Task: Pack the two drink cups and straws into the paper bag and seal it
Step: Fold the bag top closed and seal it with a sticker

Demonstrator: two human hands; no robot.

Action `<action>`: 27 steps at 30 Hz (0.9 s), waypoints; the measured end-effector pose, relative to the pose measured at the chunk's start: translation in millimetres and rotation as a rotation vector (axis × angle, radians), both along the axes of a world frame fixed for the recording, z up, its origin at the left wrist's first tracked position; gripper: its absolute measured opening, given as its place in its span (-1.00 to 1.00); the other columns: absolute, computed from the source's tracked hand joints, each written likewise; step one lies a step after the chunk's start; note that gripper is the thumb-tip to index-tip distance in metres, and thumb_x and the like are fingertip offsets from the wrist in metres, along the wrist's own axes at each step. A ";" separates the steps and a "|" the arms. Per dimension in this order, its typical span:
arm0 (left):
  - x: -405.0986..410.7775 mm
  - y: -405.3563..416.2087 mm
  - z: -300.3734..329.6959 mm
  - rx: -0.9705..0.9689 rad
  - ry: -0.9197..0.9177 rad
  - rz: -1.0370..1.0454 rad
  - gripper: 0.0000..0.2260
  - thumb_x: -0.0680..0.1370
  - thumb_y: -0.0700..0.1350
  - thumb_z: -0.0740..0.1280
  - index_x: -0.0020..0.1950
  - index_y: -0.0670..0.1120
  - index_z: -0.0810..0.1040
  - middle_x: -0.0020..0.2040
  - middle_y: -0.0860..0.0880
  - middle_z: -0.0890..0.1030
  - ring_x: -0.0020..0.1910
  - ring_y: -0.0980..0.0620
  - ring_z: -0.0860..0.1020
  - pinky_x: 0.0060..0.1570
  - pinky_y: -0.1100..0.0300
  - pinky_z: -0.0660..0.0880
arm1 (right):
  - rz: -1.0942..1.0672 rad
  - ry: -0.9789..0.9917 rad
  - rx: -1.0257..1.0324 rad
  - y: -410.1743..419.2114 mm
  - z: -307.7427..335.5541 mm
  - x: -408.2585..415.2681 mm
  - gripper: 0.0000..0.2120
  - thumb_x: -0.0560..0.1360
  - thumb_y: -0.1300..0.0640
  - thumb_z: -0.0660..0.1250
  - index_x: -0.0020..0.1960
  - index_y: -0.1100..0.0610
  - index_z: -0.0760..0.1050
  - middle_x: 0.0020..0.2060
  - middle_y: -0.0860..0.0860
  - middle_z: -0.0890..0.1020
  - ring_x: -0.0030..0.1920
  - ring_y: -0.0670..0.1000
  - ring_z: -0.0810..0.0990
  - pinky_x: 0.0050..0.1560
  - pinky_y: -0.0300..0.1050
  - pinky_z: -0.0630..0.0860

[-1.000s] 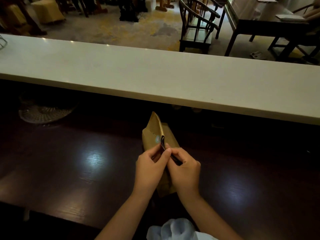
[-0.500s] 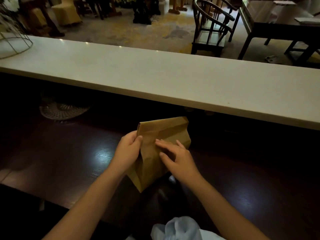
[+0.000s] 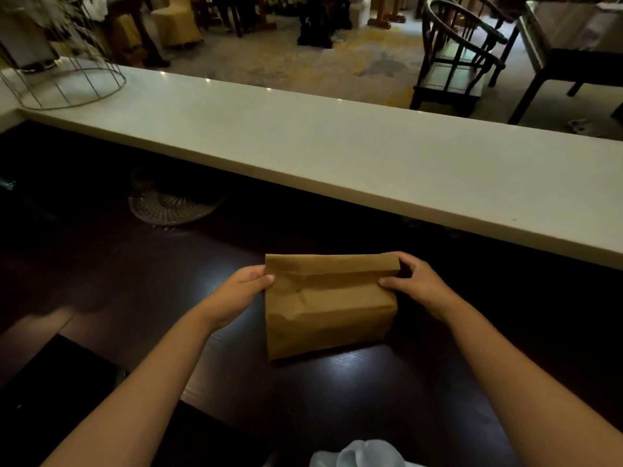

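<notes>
A brown paper bag (image 3: 328, 308) stands upright on the dark wooden counter (image 3: 337, 392), broad side towards me, its top folded over flat. My left hand (image 3: 241, 291) grips the bag's upper left edge, thumb on the front. My right hand (image 3: 416, 284) grips the upper right edge at the fold. No cups or straws are visible; the bag's inside is hidden.
A raised white ledge (image 3: 337, 153) runs across behind the bag. A cut-glass dish (image 3: 172, 205) sits in shadow at the left under the ledge. A wire frame (image 3: 64, 82) stands on the ledge's left end. Chairs and tables fill the room beyond.
The bag has turned from edge-on to broad side facing me and stands squarely. Both hands moved from pinching the fold at the middle out to the bag's two top corners.
</notes>
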State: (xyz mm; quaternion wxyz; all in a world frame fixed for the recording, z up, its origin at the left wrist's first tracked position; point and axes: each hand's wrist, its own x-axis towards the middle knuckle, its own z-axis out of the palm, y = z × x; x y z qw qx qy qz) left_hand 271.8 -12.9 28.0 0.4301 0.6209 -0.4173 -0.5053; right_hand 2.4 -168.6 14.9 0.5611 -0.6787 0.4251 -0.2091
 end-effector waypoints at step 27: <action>-2.0 -56.9 57.1 -0.231 -0.092 0.043 -0.84 0.41 -0.31 0.41 -0.17 -0.04 0.64 -0.33 0.11 0.69 -0.25 0.18 0.64 -0.21 0.38 0.54 | -0.353 -0.108 -0.231 49.1 84.1 -30.6 -0.74 0.39 0.37 0.36 0.03 0.15 0.56 -0.21 -0.16 0.66 -0.17 -0.27 0.62 -0.16 -0.43 0.53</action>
